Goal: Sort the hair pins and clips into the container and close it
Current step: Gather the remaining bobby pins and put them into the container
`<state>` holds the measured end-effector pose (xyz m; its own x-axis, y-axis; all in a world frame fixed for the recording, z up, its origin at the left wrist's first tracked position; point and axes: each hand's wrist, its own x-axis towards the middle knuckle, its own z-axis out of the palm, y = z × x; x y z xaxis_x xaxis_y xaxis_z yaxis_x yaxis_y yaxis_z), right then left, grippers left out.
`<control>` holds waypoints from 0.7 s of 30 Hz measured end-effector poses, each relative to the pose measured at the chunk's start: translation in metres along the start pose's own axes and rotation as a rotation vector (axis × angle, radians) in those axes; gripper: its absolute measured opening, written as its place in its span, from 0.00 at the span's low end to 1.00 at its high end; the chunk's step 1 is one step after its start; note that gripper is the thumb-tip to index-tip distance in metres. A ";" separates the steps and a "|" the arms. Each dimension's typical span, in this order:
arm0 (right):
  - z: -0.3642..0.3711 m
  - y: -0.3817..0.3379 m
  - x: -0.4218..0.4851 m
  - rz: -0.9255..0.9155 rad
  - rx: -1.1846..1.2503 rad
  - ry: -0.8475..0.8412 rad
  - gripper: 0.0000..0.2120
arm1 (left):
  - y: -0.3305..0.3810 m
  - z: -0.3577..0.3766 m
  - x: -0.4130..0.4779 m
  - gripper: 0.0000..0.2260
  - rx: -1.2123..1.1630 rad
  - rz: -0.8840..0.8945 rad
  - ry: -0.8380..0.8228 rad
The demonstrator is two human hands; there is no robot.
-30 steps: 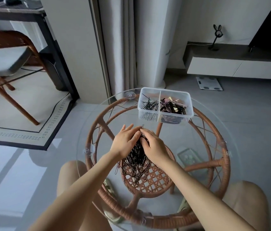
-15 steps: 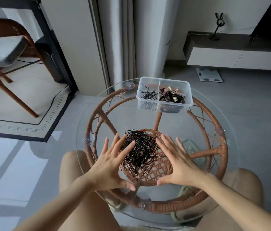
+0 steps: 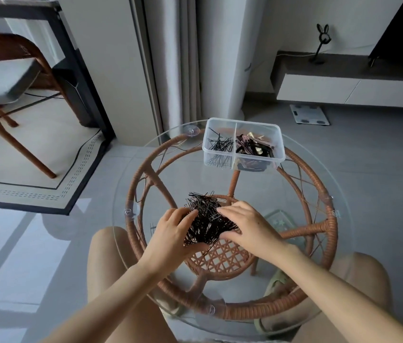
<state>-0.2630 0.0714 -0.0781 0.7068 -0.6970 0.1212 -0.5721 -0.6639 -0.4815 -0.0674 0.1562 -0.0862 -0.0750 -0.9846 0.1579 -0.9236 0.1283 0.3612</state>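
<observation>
Round glass table (image 3: 324, 248) on a rattan frame, seen from above. Clear two-compartment container (image 3: 243, 147) sits at the table's far edge, lid off; black hair pins in its left compartment, darker and pinkish clips in its right. Nearer than the container, mid-table, a heap of black hair pins (image 3: 205, 220). Left hand (image 3: 170, 237) and right hand (image 3: 250, 227) press against the heap's two sides, fingers curled around it.
</observation>
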 end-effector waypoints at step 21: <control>-0.033 -0.013 0.018 0.154 0.043 0.174 0.07 | 0.018 -0.046 0.044 0.06 -0.273 -0.189 0.202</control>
<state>-0.2565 0.0589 -0.0410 0.5277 -0.8281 0.1892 -0.6468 -0.5361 -0.5424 -0.0698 0.1210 -0.0303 0.1878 -0.9541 0.2332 -0.7779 0.0005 0.6284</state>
